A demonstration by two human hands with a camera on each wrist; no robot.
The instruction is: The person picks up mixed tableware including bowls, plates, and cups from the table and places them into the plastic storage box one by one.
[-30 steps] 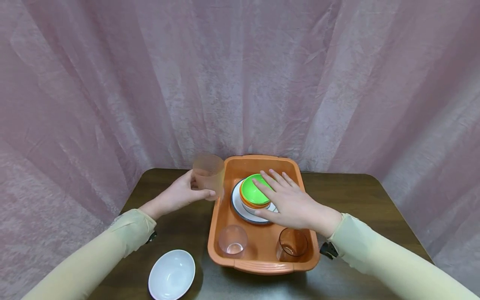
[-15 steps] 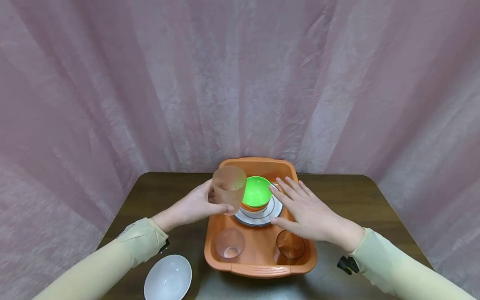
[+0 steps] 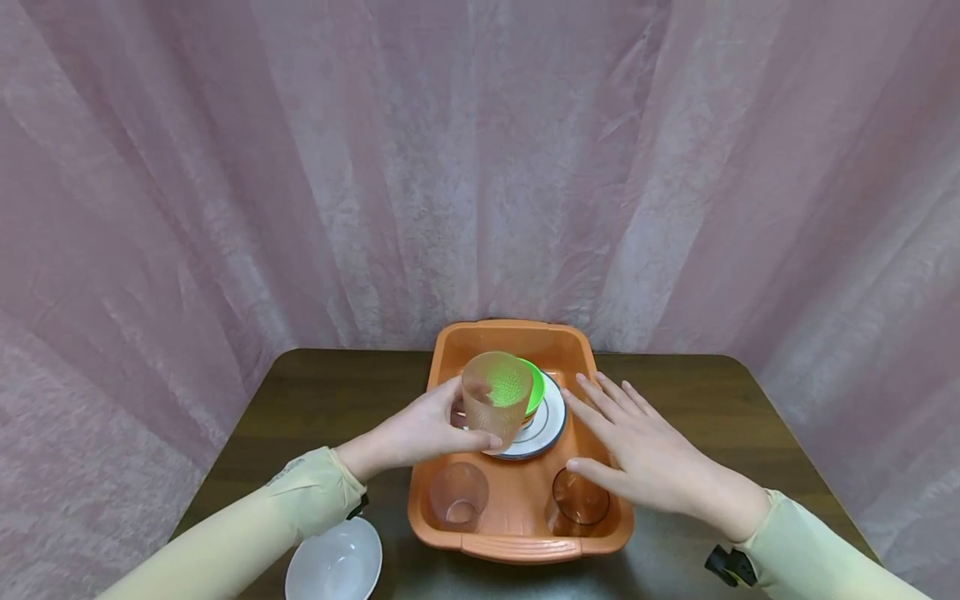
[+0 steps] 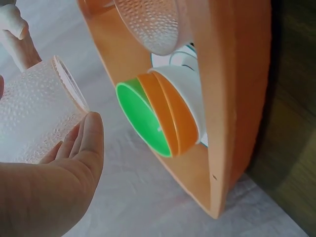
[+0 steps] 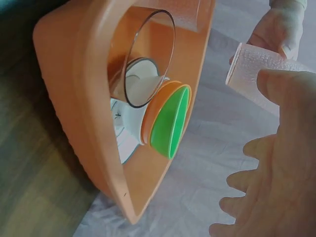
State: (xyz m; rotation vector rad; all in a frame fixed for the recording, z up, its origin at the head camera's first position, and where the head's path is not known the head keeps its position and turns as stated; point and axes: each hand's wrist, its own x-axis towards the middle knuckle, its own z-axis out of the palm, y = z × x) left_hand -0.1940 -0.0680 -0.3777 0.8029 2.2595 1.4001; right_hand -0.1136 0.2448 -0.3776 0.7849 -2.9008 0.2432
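My left hand [image 3: 420, 427] grips a clear cup with a bumpy surface [image 3: 495, 417] by its side, holding it upright above the orange basin [image 3: 521, 550]. Behind that cup, in the head view, a green bowl [image 3: 537, 390] is partly hidden; it tops a stack with orange and white bowls [image 4: 182, 81], set on white plates with a dark rim [image 3: 551, 425]. My right hand [image 3: 648, 454] hovers over the basin's right side, fingers spread and holding nothing. Below it stands a smooth clear glass [image 3: 581, 500] in the basin's front right corner.
Another bumpy clear cup [image 3: 459, 496] stands in the basin's front left corner. A white bowl [image 3: 335, 565] sits on the dark wooden table [image 3: 330, 375], left of the basin, partly under my left sleeve. A pink curtain [image 3: 480, 167] hangs behind the table.
My left hand has carried the cup rightward and nearer, from the basin's left edge to over the bowl stack. My right hand has drawn back to the right, off the green bowl.
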